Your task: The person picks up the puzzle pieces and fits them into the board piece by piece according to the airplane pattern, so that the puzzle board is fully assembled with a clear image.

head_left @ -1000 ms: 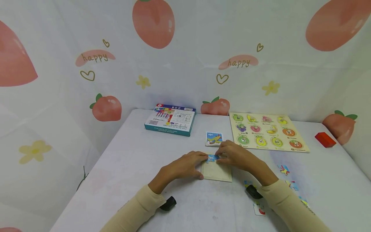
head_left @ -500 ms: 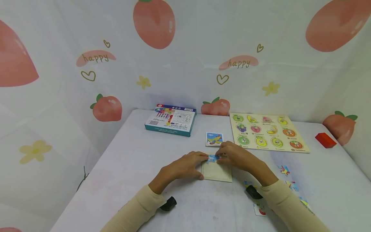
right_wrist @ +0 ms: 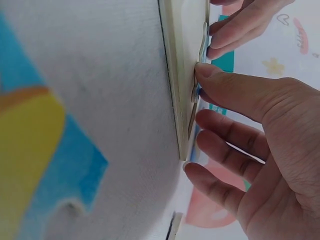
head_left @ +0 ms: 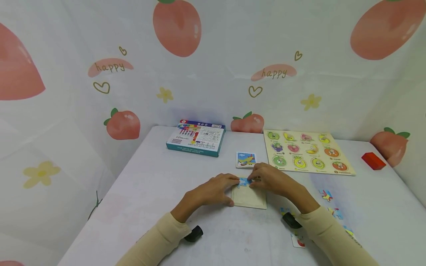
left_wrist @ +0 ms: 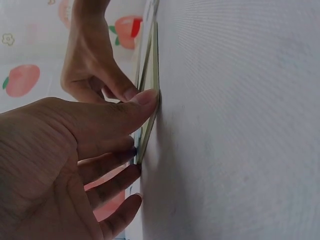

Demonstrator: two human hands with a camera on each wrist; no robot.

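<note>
Peach-printed cloth hangs behind a white-covered table [head_left: 143, 207], and on my head feed 2 bare hands in cream sleeves meet near its middle. Between them lies a small pale wooden tray [head_left: 249, 198], flat on the cloth, with blue puzzle pieces [head_left: 244, 181] along its far edge. From here I can't tell how many pieces there are, since fingers cover part of them. I see the left hand [head_left: 214, 189] gripping the tray's left side, thumb at the near corner and forefinger reaching the blue pieces. The right hand [head_left: 270, 179] pinches a blue piece [right_wrist: 195, 92] at the tray's far right; my right wrist feed shows its other 3 fingers spread apart.

Just beyond the tray I have an airplane picture card [head_left: 246, 159]. Nearer the right sleeve, loose puzzle pieces [head_left: 335, 213] are scattered, and a fruit card [head_left: 297, 241] lies partly under that arm. Farther out I see a fruit board [head_left: 309, 152] with 12 fruits at back right, a red block [head_left: 373, 161] beyond it, and a flat teal-edged box [head_left: 196, 138] at back left.
</note>
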